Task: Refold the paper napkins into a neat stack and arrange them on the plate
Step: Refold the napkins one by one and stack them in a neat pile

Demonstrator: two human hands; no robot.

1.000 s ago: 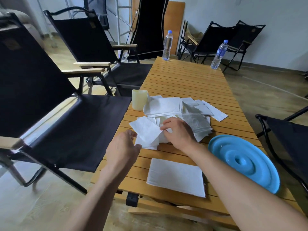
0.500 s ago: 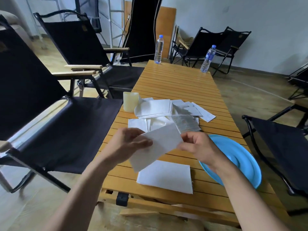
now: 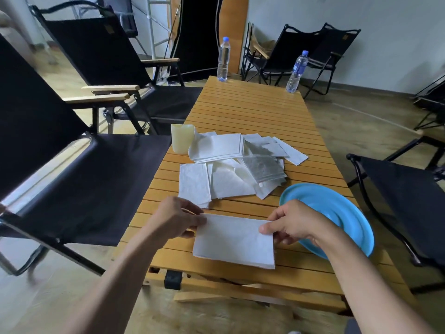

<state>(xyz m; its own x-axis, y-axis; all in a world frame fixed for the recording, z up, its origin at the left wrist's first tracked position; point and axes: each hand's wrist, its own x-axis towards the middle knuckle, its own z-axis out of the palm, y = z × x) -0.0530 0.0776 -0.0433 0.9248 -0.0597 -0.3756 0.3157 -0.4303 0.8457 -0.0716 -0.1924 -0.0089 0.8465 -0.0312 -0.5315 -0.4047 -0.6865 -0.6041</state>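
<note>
Slatted wooden table (image 3: 252, 109): runs up the centre of the frame. Black fabric folding chair (image 3: 96, 184): left of frame, beside the table. Second black chair (image 3: 96, 49): upper left, wooden armrests. Third black chair (image 3: 409, 201): right edge, partly cut off. Two further folding chairs (image 3: 289, 51): upper right, against the white wall (image 3: 397, 39). Wooden board (image 3: 234, 25) and black panel (image 3: 197, 32): upright at top centre. Floor (image 3: 361, 126): olive-brown, wood-patterned. Light: even, with pale glare on the floor at upper left.
</note>
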